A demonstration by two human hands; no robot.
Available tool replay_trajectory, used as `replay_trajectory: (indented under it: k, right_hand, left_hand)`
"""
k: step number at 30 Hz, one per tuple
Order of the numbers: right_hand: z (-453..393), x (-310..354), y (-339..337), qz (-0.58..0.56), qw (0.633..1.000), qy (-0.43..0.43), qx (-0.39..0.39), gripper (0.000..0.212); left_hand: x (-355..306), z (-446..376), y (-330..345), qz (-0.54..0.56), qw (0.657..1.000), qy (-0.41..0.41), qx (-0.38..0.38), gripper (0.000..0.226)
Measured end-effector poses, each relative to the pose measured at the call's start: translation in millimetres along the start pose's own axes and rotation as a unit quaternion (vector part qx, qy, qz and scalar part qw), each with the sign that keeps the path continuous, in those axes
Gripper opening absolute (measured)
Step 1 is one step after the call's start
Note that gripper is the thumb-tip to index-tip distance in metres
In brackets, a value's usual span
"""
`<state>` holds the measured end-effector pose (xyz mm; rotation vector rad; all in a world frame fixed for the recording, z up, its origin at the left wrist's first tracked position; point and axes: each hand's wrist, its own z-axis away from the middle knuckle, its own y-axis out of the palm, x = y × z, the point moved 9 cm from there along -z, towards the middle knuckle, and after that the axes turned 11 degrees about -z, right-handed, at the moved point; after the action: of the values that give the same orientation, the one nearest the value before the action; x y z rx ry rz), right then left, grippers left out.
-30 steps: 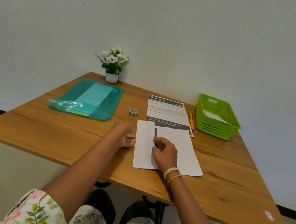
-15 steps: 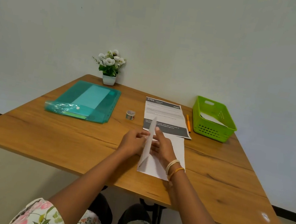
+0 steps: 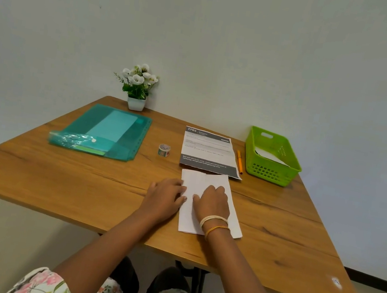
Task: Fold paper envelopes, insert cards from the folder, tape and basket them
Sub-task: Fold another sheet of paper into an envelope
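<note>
Folder [image 3: 103, 132] is seen far left on the table [image 3: 56, 175], cards apparently inside, untouched. Plant [image 3: 138, 87] stands at the back edge. Tape roll [image 3: 164, 150] sits between folder and printed sheet [image 3: 208, 151], not yet in use. Left hand [image 3: 166, 196] is laid flat, fingers straight, at the left edge of the paper [image 3: 207, 181]; nothing is gripped. Right hand [image 3: 212, 202] is pressed flat on the folded paper, fingers extended, nothing grasped. The paper lies at centre front, one flap folded over, being creased. A pen [image 3: 239, 161] lies beside the basket [image 3: 270, 168], far right, which holds something white, possibly a finished envelope. Judged early in this envelope: further folds, card, tape and basketing remain.
</note>
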<state>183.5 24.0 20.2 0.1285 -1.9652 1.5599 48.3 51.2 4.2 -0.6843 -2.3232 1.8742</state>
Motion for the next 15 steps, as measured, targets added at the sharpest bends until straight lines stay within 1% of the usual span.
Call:
replay_trajectory:
  k: [2,4,7,9,11,13,14,15]
  right_hand:
    - [2,-2,3,0.005,1.0,-0.01,-0.024,0.039]
    - [6,-4,5,-0.021,0.999,-0.021,-0.045,0.036]
    - [13,-3,4,-0.065,0.995,-0.044,-0.07,0.035]
    - [15,0,3,-0.081,0.992,-0.057,-0.075,0.035]
    - [14,3,1,-0.101,0.99,-0.057,-0.083,0.034]
    - [14,3,0,-0.124,0.987,-0.051,-0.084,0.033]
    - [13,3,1,-0.133,0.986,-0.05,-0.083,0.032]
    - [13,3,1,-0.14,0.986,-0.049,-0.081,0.032]
  left_hand:
    - [1,3,-4,-0.044,0.999,-0.018,-0.014,0.046]
    - [1,8,-8,-0.075,0.996,-0.035,-0.024,0.049]
    - [0,7,-5,-0.043,0.998,-0.043,-0.004,0.047]
    - [0,4,-3,-0.013,0.998,-0.055,0.034,0.048]
    - [2,0,1,0.047,0.992,-0.075,0.089,0.048]
    - [0,-2,4,0.154,0.975,-0.091,0.132,0.045]
    - [-1,-3,4,0.23,0.958,-0.104,0.139,0.043]
    - [-1,-2,2,0.308,0.933,-0.124,0.14,0.039]
